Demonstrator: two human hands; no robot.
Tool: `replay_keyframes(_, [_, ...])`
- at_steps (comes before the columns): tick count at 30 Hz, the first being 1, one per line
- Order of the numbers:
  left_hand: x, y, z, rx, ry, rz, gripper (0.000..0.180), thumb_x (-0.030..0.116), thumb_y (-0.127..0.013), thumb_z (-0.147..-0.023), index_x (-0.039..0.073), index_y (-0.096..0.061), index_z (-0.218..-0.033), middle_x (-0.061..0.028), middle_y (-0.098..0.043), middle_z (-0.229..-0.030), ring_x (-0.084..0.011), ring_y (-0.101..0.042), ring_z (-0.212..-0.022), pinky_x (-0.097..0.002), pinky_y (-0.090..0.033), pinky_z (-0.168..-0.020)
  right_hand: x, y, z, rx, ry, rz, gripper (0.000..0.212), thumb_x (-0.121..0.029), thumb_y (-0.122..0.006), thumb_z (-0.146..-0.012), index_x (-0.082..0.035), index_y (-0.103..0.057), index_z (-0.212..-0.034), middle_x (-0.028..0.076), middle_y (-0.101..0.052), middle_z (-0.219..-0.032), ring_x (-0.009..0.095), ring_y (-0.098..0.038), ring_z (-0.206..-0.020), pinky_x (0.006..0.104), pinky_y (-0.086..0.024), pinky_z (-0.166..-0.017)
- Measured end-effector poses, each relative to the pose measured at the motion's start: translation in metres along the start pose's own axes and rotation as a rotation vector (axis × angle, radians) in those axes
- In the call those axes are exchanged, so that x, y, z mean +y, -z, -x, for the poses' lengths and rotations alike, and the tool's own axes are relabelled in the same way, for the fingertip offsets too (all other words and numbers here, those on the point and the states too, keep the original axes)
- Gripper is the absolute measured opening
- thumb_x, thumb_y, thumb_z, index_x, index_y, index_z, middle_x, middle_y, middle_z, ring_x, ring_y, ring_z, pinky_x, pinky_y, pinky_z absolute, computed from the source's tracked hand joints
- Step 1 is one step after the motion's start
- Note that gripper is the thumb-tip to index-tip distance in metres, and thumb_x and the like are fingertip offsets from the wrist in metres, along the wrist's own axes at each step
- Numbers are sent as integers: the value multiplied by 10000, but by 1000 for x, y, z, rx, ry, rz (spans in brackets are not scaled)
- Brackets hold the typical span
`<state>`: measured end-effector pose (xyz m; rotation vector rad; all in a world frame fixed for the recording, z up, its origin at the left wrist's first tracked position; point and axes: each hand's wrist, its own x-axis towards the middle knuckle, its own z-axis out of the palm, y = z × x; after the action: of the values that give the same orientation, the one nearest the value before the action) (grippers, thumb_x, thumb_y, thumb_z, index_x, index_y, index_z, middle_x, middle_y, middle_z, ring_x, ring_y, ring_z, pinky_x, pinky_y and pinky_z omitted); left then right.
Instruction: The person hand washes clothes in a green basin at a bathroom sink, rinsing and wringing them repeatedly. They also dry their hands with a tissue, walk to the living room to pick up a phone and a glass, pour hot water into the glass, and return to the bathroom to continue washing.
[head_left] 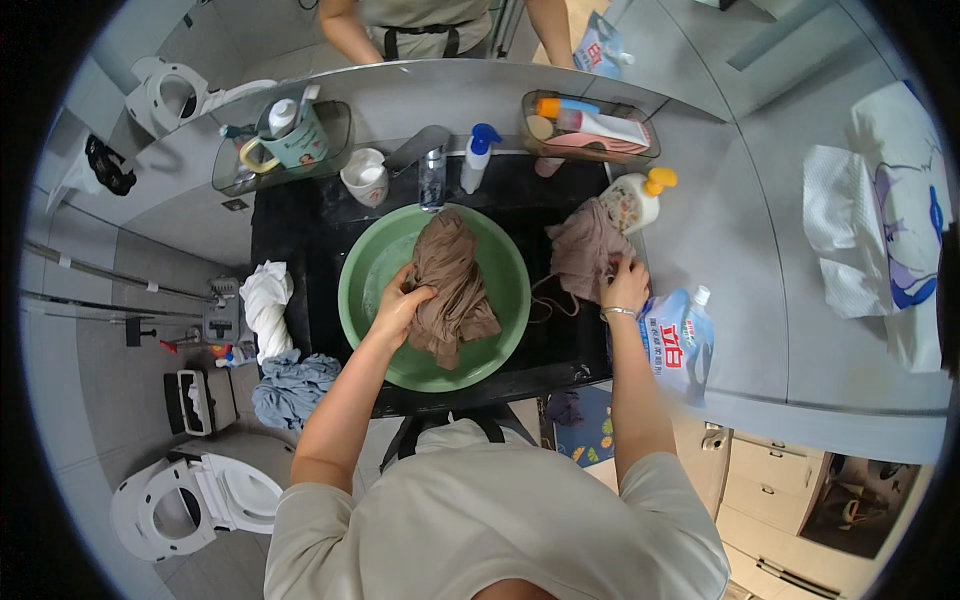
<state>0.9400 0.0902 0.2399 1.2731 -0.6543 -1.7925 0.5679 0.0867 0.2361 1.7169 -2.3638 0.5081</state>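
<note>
A light green basin (370,262) with some water in it stands on the black counter below the tap (430,178). My left hand (402,300) is closed round a bunched brown cloth garment (450,290), held over the basin's middle. To the right of the basin lies a second crumpled garment, mauve-brown (586,248), with a thin strap trailing toward the basin's rim. My right hand (627,288), a bracelet at its wrist, has its fingers gripping that garment's right edge.
Right of my right hand are a blue-white refill pouch (690,340) and a yellow-pump bottle (640,200). White cloth (266,308) and blue-grey cloth (296,388) hang at the counter's left edge. A cup (366,178) and blue-topped pump bottle (479,165) flank the tap.
</note>
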Motion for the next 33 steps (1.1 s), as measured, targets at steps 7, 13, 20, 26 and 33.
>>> replay_keyframes(7, [-27, 43, -27, 76, 80, -285, 798, 89, -655, -759, -14, -199, -1406, -248, -472, -1233, -323, -534, -1081, -402, -470, -871, 17, -40, 18, -19, 22, -67, 509, -116, -650, -668, -201, -539, -1158, 136, -441, -1268, 319, -365, -1238, 484, -332, -981])
replay_keyframes(13, [-67, 37, -51, 191, -30, -1194, 991, 230, -714, -708, 201, -62, -1454, -218, -170, -1452, -403, -283, -1293, -494, -325, -1015, 12, -26, 21, -49, 42, -62, 724, -98, -679, -627, -221, -444, -1301, 151, -248, -1444, 359, -217, -1340, 537, -256, -1039])
replay_keyframes(20, [-62, 18, -41, 163, -152, -1486, 906, 325, -674, -769, 290, -79, -1451, -117, 19, -1513, -353, -88, -1374, -672, -179, -1000, -42, 43, 32, -49, 162, -118, 737, -69, -673, -640, -154, -419, -1326, 161, -265, -1429, 380, -227, -1326, 508, -243, -1051])
replay_keyframes(26, [-92, 10, -59, 264, -247, -1475, 904, 364, -663, -775, 224, -84, -1455, -136, -26, -1507, -350, -103, -1373, -660, -193, -1000, -131, 14, 82, -265, 310, -621, 498, -100, -600, -743, -72, -495, -1229, 204, -364, -1351, 384, -329, -1266, 436, -274, -1046])
replay_keyframes(33, [-97, 20, -73, 196, -379, -1612, 866, 307, -626, -785, 127, -102, -1452, -161, -56, -1502, -360, -151, -1363, -632, -240, -988, -188, -148, 110, -762, -42, -729, 543, -212, -418, -935, -191, -207, -1435, 210, -298, -1404, 418, -291, -1278, 471, -298, -1040])
